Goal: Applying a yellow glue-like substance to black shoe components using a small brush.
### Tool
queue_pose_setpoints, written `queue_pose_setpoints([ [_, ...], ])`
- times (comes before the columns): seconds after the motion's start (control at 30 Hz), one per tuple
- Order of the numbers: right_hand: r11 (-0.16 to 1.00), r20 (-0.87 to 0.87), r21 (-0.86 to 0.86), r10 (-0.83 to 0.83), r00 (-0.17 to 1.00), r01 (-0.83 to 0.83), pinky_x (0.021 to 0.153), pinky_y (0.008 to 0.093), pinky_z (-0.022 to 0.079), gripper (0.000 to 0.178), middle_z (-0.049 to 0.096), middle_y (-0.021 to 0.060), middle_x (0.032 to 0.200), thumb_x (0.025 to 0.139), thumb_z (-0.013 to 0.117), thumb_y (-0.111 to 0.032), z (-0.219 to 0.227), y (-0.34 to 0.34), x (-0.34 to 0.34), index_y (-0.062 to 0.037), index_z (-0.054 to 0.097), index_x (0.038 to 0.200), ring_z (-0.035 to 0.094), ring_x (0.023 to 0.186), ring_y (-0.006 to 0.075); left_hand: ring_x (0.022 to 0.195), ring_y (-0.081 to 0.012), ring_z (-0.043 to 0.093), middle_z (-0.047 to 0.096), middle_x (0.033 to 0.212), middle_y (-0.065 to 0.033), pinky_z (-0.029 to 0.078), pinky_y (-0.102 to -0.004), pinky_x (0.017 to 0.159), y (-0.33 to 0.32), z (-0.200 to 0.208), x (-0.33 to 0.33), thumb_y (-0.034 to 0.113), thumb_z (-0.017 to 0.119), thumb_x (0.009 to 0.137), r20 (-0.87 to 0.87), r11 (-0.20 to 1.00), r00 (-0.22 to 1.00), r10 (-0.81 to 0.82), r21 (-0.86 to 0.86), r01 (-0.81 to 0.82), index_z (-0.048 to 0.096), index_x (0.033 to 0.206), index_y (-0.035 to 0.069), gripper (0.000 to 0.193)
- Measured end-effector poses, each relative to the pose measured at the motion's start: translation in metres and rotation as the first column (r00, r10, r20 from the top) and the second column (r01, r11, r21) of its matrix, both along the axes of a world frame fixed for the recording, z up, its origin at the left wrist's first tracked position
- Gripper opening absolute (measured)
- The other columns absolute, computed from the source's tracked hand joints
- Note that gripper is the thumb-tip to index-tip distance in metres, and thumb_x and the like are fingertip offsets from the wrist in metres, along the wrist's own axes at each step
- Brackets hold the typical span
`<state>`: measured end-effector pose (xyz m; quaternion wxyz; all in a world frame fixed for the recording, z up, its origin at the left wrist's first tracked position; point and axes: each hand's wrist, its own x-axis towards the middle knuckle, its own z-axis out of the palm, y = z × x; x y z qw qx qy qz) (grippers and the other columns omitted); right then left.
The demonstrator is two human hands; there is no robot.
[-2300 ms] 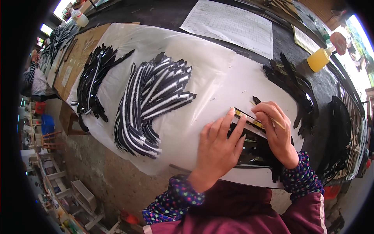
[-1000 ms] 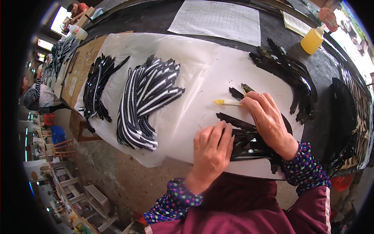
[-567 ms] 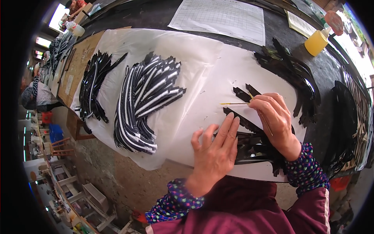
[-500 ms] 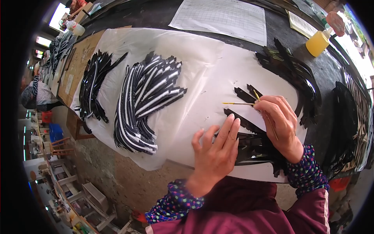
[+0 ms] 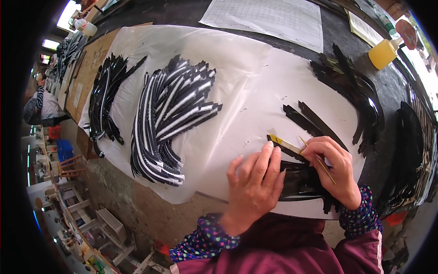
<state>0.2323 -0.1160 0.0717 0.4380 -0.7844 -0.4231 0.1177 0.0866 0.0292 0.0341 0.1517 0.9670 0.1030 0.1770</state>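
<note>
My left hand (image 5: pixel 255 189) lies with its fingers stretched out, fingertips on a narrow black strip (image 5: pixel 288 147). Along this strip's upper side runs a thin pale band (image 5: pixel 287 142) with a yellow end (image 5: pixel 274 138), close to my left fingertips. Pinched in my right hand (image 5: pixel 335 166) is a thin yellowish stick (image 5: pixel 326 171), its tip poking out above the fingers; the band's other end meets these fingers. Whether they grip the band too, I cannot tell. More black strips (image 5: pixel 301 182) lie beneath and between my hands, and two loose ones (image 5: pixel 299 120) rest just beyond.
Left on the pale sheet (image 5: pixel 242 50) are a heap of black-and-white strips (image 5: pixel 159 114) and a smaller dark bundle (image 5: pixel 106 98). Black strips (image 5: pixel 353 89) lie at right, near a yellow bottle (image 5: pixel 383 54). A gridded paper (image 5: pixel 264 20) lies at the back. Another person (image 5: pixel 45 107) is far left.
The pale band with the yellow end, held out above the sheet before, now lies along the black strip. My right hand has come down nearer to my left fingertips. The view has shifted slightly.
</note>
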Motion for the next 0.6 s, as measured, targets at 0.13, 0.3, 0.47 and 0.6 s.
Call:
queue_pose_setpoints([
  [0.13,1.0,-0.003,-0.004,0.015,1.0,-0.015,0.072,0.0337,0.055,0.024,0.067,0.0136,0.096,0.083,0.066,0.013,-0.0014,-0.0001,0.0004,-0.0011,0.064,0.102,0.067,0.083,0.0302,0.114,-0.0193,0.052,0.057,0.142,-0.0047,0.031,-0.0411,0.107,-0.0005,0.0015,0.0017,0.029,0.065,0.093,-0.014,0.999,1.0,-0.004,0.045,0.005,0.063,0.132,0.011,0.043],
  [0.3,1.0,0.046,-0.008,0.029,0.999,-0.029,0.07,0.0341,0.055,0.025,0.067,0.0138,0.098,0.083,0.066,0.013,-0.002,0.001,-0.001,-0.001,0.063,0.103,0.067,0.082,0.0305,0.113,-0.0182,0.049,0.057,0.144,-0.0015,0.03,-0.0402,0.107,-0.001,0.0012,0.0018,0.03,0.062,0.094,-0.033,0.997,0.999,-0.003,0.08,0.006,0.064,0.13,0.01,0.041],
  [0.47,0.999,0.055,-0.012,0.043,0.998,-0.043,0.07,0.0343,0.055,0.028,0.066,0.014,0.098,0.081,0.066,0.014,-0.0016,0.0004,-0.0025,-0.0014,0.063,0.104,0.067,0.082,0.0306,0.114,-0.0183,0.047,0.057,0.144,-0.0011,0.03,-0.04,0.107,-0.002,0.0012,0.0022,0.03,0.06,0.094,-0.041,0.998,0.999,0.003,0.071,0.0,0.063,0.13,0.011,0.041],
  [0.6,0.998,0.095,-0.004,0.068,0.993,-0.068,0.07,0.0352,0.055,0.031,0.065,0.0142,0.099,0.078,0.067,0.014,-0.0034,0.0008,-0.003,-0.0014,0.063,0.104,0.067,0.081,0.0305,0.114,-0.0183,0.047,0.057,0.144,-0.0012,0.03,-0.0396,0.107,-0.002,0.0013,0.0028,0.03,0.059,0.094,-0.048,0.997,0.999,0.008,0.071,-0.004,0.063,0.13,0.012,0.04],
])
